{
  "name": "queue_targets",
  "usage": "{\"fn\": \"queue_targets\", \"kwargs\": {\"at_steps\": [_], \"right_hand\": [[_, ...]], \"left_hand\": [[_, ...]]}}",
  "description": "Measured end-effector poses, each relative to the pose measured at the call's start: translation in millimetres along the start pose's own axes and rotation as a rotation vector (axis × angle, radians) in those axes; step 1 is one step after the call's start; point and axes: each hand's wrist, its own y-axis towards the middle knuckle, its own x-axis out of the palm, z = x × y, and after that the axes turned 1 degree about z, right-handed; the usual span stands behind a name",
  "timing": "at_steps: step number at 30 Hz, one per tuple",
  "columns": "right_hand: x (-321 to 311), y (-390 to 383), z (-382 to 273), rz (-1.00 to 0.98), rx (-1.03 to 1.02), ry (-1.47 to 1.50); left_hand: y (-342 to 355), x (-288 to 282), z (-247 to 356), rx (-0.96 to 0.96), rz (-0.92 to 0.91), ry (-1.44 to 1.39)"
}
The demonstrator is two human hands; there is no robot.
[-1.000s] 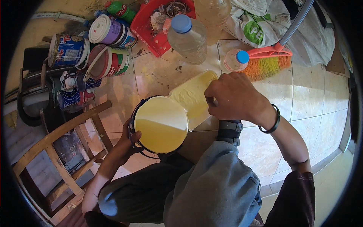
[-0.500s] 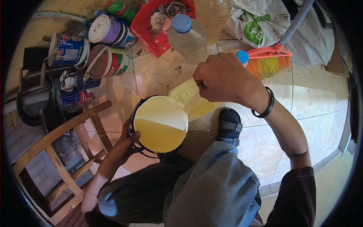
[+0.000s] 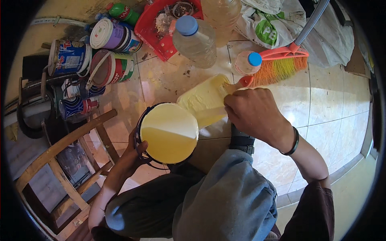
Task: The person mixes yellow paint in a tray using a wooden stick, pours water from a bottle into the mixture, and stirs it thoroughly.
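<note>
My left hand [image 3: 137, 148] grips the side of a round paint bucket [image 3: 169, 150], thumb over its rim. Pale yellow paint fills the lower part of the bucket's opening. Past its right rim lies a yellow paint-smeared tray [image 3: 201, 98]. Over the tray's right end, my right hand [image 3: 257, 116] is closed on a pale, paint-coated flat stick [image 3: 215, 114], whose exact kind I cannot tell. A red-tipped handle [image 3: 244, 82] shows just beyond my knuckles, partly hidden. A small bottle with a blue cap [image 3: 246, 64] stands farther off.
Large water bottles [image 3: 195, 42] stand beyond the tray, beside a red dustpan [image 3: 155, 28] holding debris. An orange broom [image 3: 283, 64] rests at the far right by white sacks [image 3: 267, 28]. Several paint cans [image 3: 112, 66] are at the left, above a wooden chair frame [image 3: 60, 160].
My right hand has come nearer and to the right, away from the bucket's rim, uncovering the small bottle and more of the tray. My left hand keeps its grip on the bucket.
</note>
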Motion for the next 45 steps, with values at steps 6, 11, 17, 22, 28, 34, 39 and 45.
{"fn": "queue_targets", "kwargs": {"at_steps": [6, 11, 17, 22, 28, 34, 39, 45], "right_hand": [[-7.5, -7.1, 0.0, -0.134, 0.001, -0.013], [-5.1, -4.0, -0.3, -0.160, -0.032, 0.052], [4.2, 1.3, -0.4, -0.146, -0.062, 0.170], [7.5, 7.0, 3.7, -0.107, -0.045, 0.111], [15.0, 11.8, 11.7, -0.035, -0.099, 0.114], [17.8, 5.3, 12.1, -0.005, -0.078, 0.136], [23.2, -7.0, 11.1, 0.018, -0.059, 0.099], [27.0, -11.0, 0.4, 0.037, -0.052, 0.048]], "left_hand": [[-1.0, 1.3, 1.1, 0.007, 0.008, 0.010], [-8.1, 10.3, 10.1, 0.011, 0.005, 0.007], [-6.1, 7.5, 8.3, 0.014, 0.000, 0.016], [-4.6, 4.7, 4.7, 0.003, 0.014, 0.004], [-4.3, 6.8, 7.6, 0.051, -0.024, 0.020], [-6.8, 8.0, 9.1, 0.012, 0.012, 0.014], [-4.2, 4.8, 7.9, 0.005, 0.001, 0.006], [-4.3, 6.5, 7.6, 0.023, 0.010, 0.019]]}}
